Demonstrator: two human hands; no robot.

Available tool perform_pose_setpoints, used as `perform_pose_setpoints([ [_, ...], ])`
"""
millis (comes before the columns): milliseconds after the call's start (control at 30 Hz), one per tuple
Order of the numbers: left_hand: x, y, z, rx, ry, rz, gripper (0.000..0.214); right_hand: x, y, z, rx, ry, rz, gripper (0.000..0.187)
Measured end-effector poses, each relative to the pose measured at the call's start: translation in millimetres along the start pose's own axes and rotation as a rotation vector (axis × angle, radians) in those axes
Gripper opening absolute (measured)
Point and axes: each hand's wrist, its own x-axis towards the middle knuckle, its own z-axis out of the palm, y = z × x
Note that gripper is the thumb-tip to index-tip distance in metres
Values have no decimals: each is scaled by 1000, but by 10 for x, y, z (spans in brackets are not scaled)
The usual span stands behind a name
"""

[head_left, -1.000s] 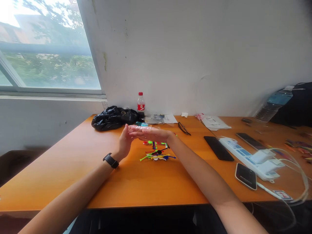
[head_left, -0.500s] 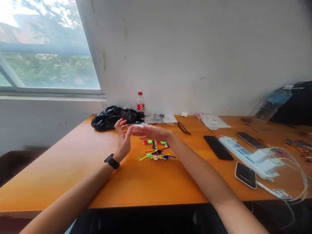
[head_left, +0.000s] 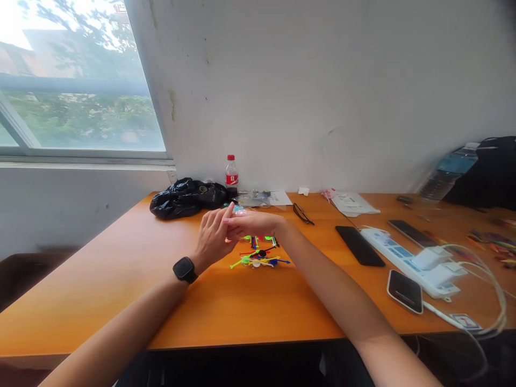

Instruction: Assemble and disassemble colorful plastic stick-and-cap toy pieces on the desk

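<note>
My left hand (head_left: 214, 234), with a black watch (head_left: 185, 269) on its wrist, is closed against the fingertips of my right hand (head_left: 253, 223). My right hand reaches in from the right, bent at the wrist, its fingers partly covered by the left. A clear, shiny patch (head_left: 241, 211) shows along the top of the right hand; I cannot make out what it is. Under and in front of the hands, a cluster of colourful plastic sticks and discs (head_left: 260, 259) lies on the wooden table (head_left: 242, 312). More bright pieces (head_left: 253, 241) lie just behind it, partly hidden by the right hand.
A black plastic bag (head_left: 187, 198) and a red-capped cola bottle (head_left: 231, 174) stand at the back, near glasses (head_left: 302, 213) and papers (head_left: 350, 202). To the right are a black phone (head_left: 359, 245), a power strip (head_left: 397, 252) with cables, and another phone (head_left: 405, 291).
My left hand has turned from an upright, spread-fingered pose to lie closed over the right hand's fingertips, its back now facing me. The right hand has shifted slightly; the colourful pieces stay put.
</note>
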Motion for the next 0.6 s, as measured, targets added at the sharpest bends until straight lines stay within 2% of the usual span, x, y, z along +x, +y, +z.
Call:
perform_pose_setpoints([
  [167,4,-103,-38,-39,-41,-83,99,-104,-146,-72,-60,1,-38,43],
  [333,7,-159,-35,-67,-53,-164,95,-264,-325,-56,-134,178,-35,51],
  [500,0,-208,-28,-47,-84,-223,95,-375,-414,-78,-429,357,-28,69],
  [600,-19,-245,-6,-67,-116,-277,89,-445,-440,-209,-668,439,-68,49],
])
